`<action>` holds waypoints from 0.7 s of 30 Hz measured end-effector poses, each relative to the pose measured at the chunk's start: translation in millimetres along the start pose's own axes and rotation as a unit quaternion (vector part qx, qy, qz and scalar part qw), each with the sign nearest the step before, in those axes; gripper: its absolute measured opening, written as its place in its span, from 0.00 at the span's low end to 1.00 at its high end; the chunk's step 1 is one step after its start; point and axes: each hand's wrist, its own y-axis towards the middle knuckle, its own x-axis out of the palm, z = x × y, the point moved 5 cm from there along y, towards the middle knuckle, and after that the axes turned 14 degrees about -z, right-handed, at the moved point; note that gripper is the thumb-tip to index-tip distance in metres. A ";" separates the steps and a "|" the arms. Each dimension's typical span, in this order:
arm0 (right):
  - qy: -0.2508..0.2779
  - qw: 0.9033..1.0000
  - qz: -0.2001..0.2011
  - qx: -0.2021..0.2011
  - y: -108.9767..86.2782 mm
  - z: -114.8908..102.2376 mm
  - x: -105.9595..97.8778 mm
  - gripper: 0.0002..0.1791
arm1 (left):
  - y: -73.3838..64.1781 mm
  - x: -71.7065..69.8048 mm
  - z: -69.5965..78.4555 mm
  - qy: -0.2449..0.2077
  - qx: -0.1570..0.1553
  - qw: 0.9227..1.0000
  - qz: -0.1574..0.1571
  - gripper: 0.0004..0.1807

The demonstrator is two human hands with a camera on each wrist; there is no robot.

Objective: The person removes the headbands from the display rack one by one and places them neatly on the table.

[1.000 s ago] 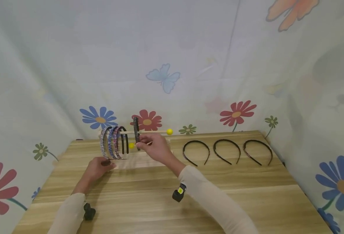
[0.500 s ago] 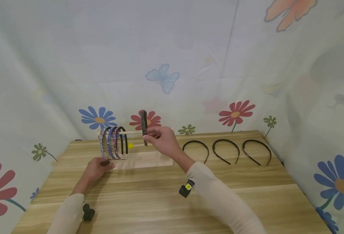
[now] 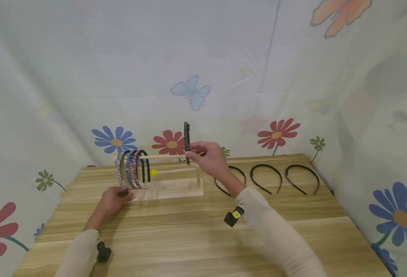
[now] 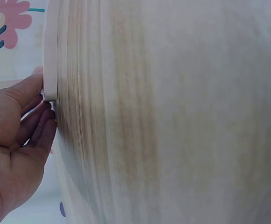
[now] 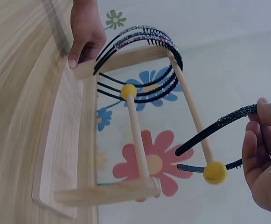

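Observation:
My right hand [image 3: 208, 157] pinches a black glittery headband [image 3: 187, 134] with comb teeth, held upright. In the right wrist view, this headband [image 5: 235, 116] crosses the upper rod beside its yellow end ball [image 5: 215, 172]; I cannot tell if it still encircles the rod. The wooden headband stand [image 3: 169, 188] has two rods tipped with yellow balls. At its left end hang a silver headband [image 3: 120, 171], a blue headband [image 3: 129, 169] and a pink headband [image 3: 135, 169]. My left hand [image 3: 111, 200] holds the left end of the stand's base board [image 4: 50, 70] between thumb and fingers.
Three dark headbands lie in a row on the wood-grain table [image 3: 175, 238]: a left one [image 3: 236, 167], a middle one [image 3: 266, 166] and a right one [image 3: 302, 166]. A flowered backdrop [image 3: 224, 107] rises behind the table.
My right hand has carried the black headband rightward and slightly up along the upper rod, away from the three hanging headbands. The left hand has stayed on the base.

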 end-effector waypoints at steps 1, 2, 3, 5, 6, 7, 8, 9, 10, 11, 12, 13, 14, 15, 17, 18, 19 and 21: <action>-0.006 1.000 0.003 0.004 -1.4 0.9 -3.4 0.15 | -0.1 -0.1 0.5 0.001 0.002 1.000 0.002 0.17; -0.012 1.000 0.005 0.008 -2.7 1.7 -6.7 0.15 | -0.3 0.0 0.8 0.003 0.006 1.000 0.003 0.17; -0.015 1.000 0.007 0.011 -3.9 2.7 -9.9 0.16 | -0.2 -0.1 0.8 0.004 0.006 1.000 0.006 0.17; -0.020 1.000 0.008 0.018 -6.8 4.5 -16.2 0.17 | 0.3 0.3 0.6 0.004 0.008 1.000 0.008 0.16; -0.023 0.999 0.009 0.021 -8.4 5.4 -19.3 0.18 | 0.6 0.7 0.4 0.005 0.010 1.000 0.007 0.17; -0.025 0.999 0.008 0.024 -9.8 6.0 -22.1 0.18 | 1.0 0.9 0.1 0.006 0.012 1.000 0.006 0.17; -0.029 0.999 0.009 0.025 -11.1 6.9 -24.9 0.18 | 1.7 1.3 -0.9 0.006 0.010 1.000 0.004 0.18; -0.032 0.999 0.009 0.026 -12.7 7.7 -27.6 0.18 | 2.3 1.5 -1.5 0.005 0.008 1.000 0.003 0.18; -0.034 0.999 0.009 0.028 -14.4 8.4 -30.3 0.18 | 2.8 1.9 -2.2 0.004 0.007 1.000 0.000 0.18; -0.037 0.999 0.010 0.028 -15.8 9.1 -32.9 0.17 | 3.2 2.2 -3.0 0.005 0.006 1.000 -0.001 0.19; -0.041 0.999 0.011 0.027 -17.4 9.0 -35.5 0.17 | 3.3 2.2 -3.3 0.006 0.006 1.000 -0.002 0.19; -0.044 0.999 0.012 0.027 -18.8 9.2 -38.2 0.17 | 3.4 2.3 -3.8 0.004 0.004 1.000 -0.003 0.19; -0.049 0.998 0.014 0.027 -20.5 9.2 -41.1 0.17 | 3.2 2.4 -3.9 0.003 0.002 1.000 -0.003 0.19; -0.053 0.998 0.016 0.026 -22.1 9.2 -44.2 0.17 | 2.8 2.3 -3.7 0.002 0.002 1.000 -0.003 0.19; -0.060 0.998 0.020 0.026 -25.6 8.6 -50.4 0.17 | 2.2 1.9 -3.4 0.002 0.004 1.000 -0.001 0.19; -0.062 0.998 0.022 0.026 -27.4 9.0 -53.7 0.17 | 1.8 1.7 -2.9 0.002 0.005 1.000 -0.001 0.19; -0.062 0.997 0.023 0.027 -29.5 9.5 -57.2 0.17 | 1.4 1.9 -2.3 0.000 0.006 1.000 -0.001 0.19; -0.063 0.997 0.025 0.030 -33.8 10.3 -63.9 0.16 | 0.9 1.3 -1.2 0.000 0.008 1.000 -0.002 0.20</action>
